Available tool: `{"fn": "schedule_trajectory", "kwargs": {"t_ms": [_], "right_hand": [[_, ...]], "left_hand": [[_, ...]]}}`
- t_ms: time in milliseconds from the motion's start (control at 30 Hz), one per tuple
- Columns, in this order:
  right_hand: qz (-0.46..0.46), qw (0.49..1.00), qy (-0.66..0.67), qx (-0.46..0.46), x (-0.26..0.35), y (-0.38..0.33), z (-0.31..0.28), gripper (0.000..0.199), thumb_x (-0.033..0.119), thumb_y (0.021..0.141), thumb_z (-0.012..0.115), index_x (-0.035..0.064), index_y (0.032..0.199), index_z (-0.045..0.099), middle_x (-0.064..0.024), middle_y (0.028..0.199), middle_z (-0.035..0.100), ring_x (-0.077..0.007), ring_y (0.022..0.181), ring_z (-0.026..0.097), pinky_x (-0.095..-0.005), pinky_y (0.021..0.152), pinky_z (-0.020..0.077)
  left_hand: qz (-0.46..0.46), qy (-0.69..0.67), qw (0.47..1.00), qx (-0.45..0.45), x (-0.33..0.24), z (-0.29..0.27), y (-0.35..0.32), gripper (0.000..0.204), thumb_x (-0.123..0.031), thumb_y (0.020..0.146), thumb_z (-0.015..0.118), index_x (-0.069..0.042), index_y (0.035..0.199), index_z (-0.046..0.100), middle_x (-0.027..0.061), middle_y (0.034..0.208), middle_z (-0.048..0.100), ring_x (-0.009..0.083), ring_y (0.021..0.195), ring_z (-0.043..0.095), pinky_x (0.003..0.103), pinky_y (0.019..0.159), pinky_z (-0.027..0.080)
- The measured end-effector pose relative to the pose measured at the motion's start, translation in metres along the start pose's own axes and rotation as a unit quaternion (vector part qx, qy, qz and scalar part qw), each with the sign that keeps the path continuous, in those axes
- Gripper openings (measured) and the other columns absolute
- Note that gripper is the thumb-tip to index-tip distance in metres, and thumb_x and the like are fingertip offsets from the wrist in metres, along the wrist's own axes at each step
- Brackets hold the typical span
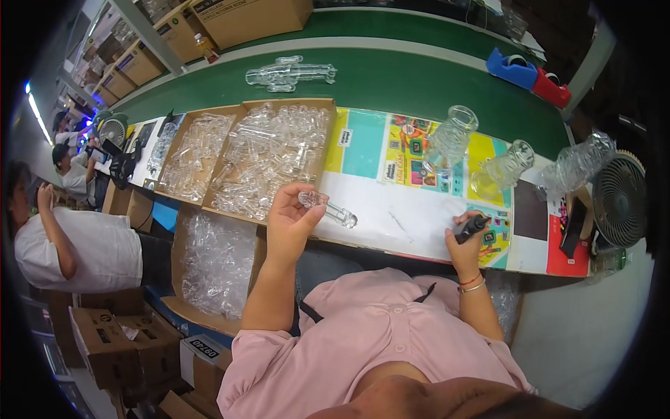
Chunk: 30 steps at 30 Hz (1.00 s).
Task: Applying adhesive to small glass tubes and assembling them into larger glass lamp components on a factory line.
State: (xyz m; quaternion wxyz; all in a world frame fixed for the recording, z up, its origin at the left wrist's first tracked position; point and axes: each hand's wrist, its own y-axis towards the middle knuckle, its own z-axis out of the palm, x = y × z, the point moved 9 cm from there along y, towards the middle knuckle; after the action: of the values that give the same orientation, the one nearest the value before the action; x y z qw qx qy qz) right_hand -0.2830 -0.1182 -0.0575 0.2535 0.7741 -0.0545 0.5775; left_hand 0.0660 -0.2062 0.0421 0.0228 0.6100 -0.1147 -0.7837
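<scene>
My left hand (287, 216) is closed around one end of a clear tube-shaped glass or plastic piece (338, 211), held above the front edge of the white sheet (387, 209). The piece has a rounded knob at its free end. In my right hand (464, 253) is a black cylindrical tool with a tapered tip (473, 227), its kind not certain. The tip points up and right, apart from the clear piece. Close to my left hand stands a cardboard tray (331, 146) heaped with similar clear pieces (276, 150).
Clear ribbed vessels (450, 136) stand on the right, near a black fan (619, 199). Blue (511, 68) and red tape dispensers (551, 85) sit at the back. A clear assembly (289, 73) lies on the green surface. Below left is a box of clear parts (216, 262). A co-worker (77, 244) is at left.
</scene>
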Motion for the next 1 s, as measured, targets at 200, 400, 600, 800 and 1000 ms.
{"fn": "schedule_trajectory", "kwargs": {"t_ms": [200,400,600,800,1000], "right_hand": [[0.082,0.989,0.11,0.048,0.002,-0.003,0.002,0.054,-0.004,0.072,0.069,0.0072,0.113,0.034,-0.0053,0.093,0.047,-0.0145,0.083,0.054,-0.028,0.076,0.047],[0.079,0.954,0.254,0.14,0.036,-0.024,0.008,0.074,0.013,0.063,0.086,0.007,0.117,0.036,-0.004,0.087,0.05,-0.0121,0.071,0.056,-0.0245,0.062,0.0496],[0.109,0.928,0.32,0.16,0.041,-0.037,0.013,0.084,0.023,0.059,0.09,0.0073,0.12,0.035,-0.0034,0.088,0.05,-0.0121,0.073,0.055,-0.0236,0.062,0.0482],[0.091,0.954,0.26,0.118,0.028,-0.033,0.007,0.077,0.031,0.065,0.086,0.007,0.119,0.037,-0.0035,0.088,0.05,-0.0113,0.071,0.055,-0.0223,0.064,0.0476],[0.058,0.97,0.218,0.087,0.023,-0.036,0.008,0.094,0.04,0.069,0.082,0.0038,0.137,0.027,-0.005,0.089,0.049,-0.0107,0.068,0.053,-0.0223,0.063,0.0473]], "left_hand": [[-0.099,-0.02,0.994,0.035,0.025,0.039,-0.012,0.045,-0.013,0.097,0.049,-0.003,0.139,0.037,0.0102,0.097,0.059,0.0158,0.084,0.062,0.028,0.075,0.053],[-0.149,-0.002,0.988,0.023,0.047,0.049,-0.023,0.036,-0.01,0.096,0.05,-0.003,0.131,0.044,0.0107,0.098,0.06,0.0145,0.09,0.06,0.029,0.077,0.052],[0.0,0.105,0.991,0.083,0.027,0.062,-0.026,0.03,-0.001,0.088,0.058,-0.004,0.116,0.047,0.0119,0.105,0.062,0.0149,0.093,0.059,0.028,0.083,0.044],[0.135,0.063,0.982,-0.119,-0.023,-0.028,-0.005,0.029,0.004,0.081,0.067,-0.002,0.103,0.047,0.0096,0.102,0.059,0.0112,0.091,0.055,0.024,0.079,0.045],[0.094,0.44,0.872,-0.194,-0.036,-0.091,0.0,0.027,-0.015,0.077,0.075,-0.005,0.093,0.055,0.009,0.089,0.06,0.0209,0.089,0.057,0.035,0.079,0.046]]}}
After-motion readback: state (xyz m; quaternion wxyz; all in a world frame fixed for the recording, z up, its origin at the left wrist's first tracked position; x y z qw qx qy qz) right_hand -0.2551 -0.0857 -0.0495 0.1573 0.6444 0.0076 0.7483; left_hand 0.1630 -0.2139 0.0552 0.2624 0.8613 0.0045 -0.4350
